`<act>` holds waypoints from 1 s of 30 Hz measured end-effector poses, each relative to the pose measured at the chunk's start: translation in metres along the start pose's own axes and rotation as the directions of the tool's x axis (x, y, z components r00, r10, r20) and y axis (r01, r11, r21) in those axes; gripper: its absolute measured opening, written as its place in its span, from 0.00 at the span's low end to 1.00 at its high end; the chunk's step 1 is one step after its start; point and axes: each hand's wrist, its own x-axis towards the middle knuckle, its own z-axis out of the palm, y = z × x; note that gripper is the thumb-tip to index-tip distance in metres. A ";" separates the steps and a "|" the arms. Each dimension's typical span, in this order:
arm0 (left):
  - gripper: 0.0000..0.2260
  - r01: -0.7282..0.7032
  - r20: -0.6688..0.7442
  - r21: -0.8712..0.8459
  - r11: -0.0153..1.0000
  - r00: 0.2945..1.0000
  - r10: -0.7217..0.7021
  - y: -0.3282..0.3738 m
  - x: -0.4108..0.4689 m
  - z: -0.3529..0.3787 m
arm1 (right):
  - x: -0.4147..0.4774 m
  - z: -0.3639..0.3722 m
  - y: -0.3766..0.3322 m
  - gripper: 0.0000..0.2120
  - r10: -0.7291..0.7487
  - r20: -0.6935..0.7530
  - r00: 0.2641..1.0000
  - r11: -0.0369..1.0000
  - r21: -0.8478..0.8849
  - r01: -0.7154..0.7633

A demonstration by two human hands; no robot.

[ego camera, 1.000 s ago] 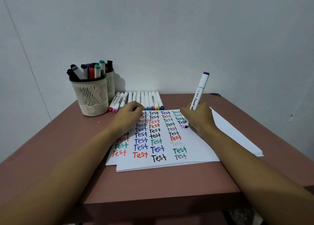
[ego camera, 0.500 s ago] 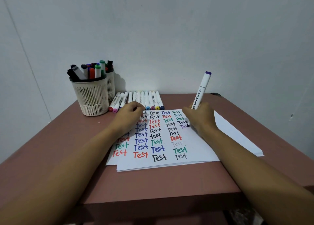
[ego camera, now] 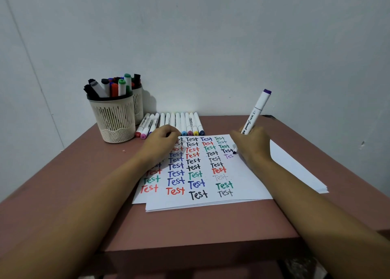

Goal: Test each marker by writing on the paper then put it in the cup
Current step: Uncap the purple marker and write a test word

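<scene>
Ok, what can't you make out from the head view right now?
All head view.
- Tip of the purple marker: partly behind the right hand; paper contact unclear.
- Left hand: curled fingers hide whether it holds anything.
- Left words on the paper: under the left hand.
- Rear cup: mostly behind the front cup.
- Barrel print on the lying markers: too small.
</scene>
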 end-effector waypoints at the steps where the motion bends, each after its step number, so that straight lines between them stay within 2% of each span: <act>1: 0.08 -0.002 -0.001 0.000 1.000 1.000 0.002 0.000 0.000 0.000 | 0.000 0.000 0.000 0.11 -0.001 0.003 1.000 1.000 -0.010 0.001; 8: 0.08 0.014 0.017 -0.029 0.999 1.000 -0.014 -0.004 0.002 0.001 | 0.002 0.000 -0.003 0.11 0.021 0.028 0.999 0.998 -0.060 -0.019; 15: 0.08 0.005 0.010 -0.024 1.000 1.000 -0.005 -0.003 0.002 0.000 | 0.003 0.000 -0.001 0.09 0.047 0.009 0.999 0.999 0.022 -0.048; 22: 0.08 -0.002 -0.004 -0.009 1.000 1.000 0.002 -0.005 0.002 -0.002 | 0.000 0.001 0.000 0.10 -0.005 -0.013 1.000 0.999 -0.046 0.004; 24: 0.09 -0.014 -0.005 0.004 1.000 1.000 0.014 -0.006 0.003 -0.003 | -0.002 0.000 -0.002 0.10 0.010 -0.013 1.000 1.000 0.020 -0.009; 27: 0.12 -0.073 0.004 0.083 0.994 0.997 0.073 -0.004 0.002 -0.004 | -0.001 -0.003 -0.009 0.11 0.064 -0.011 0.998 0.963 0.261 -0.059; 30: 0.12 -0.157 0.036 0.109 0.982 0.987 0.154 0.002 -0.004 -0.001 | -0.002 -0.005 -0.016 0.13 0.080 0.085 0.993 0.920 0.376 -0.107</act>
